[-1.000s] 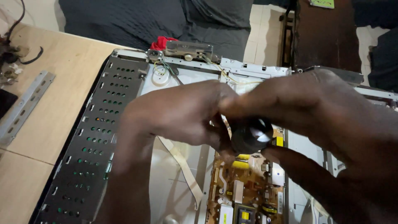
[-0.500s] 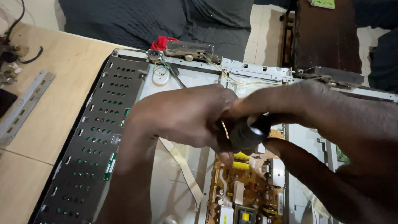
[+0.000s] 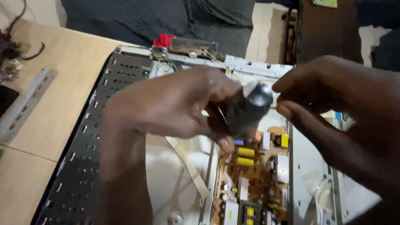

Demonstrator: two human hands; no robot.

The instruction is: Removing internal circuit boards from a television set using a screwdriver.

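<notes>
My left hand (image 3: 179, 104) grips a dark cylindrical handle (image 3: 246, 109) with a shiny rounded end, held above an opened flat-screen chassis (image 3: 125, 71). My right hand (image 3: 333, 104) sits just right of the handle's end, fingertips curled close to it; whether they touch it I cannot tell. Below both hands lies a brown circuit board (image 3: 254, 183) with yellow and white components. A pale flat ribbon cable (image 3: 187, 162) runs across the white back panel.
The perforated black metal panel (image 3: 79, 166) lies at the left on a wooden table (image 3: 50, 104). A grey metal bracket (image 3: 25, 104) rests on the table. A red part and a metal bracket (image 3: 183, 45) sit at the chassis's far edge. Dark fabric lies beyond.
Both hands rose and separated slightly. The dark handle tilted so its shiny end points up and right, and my right fingers came off its end.
</notes>
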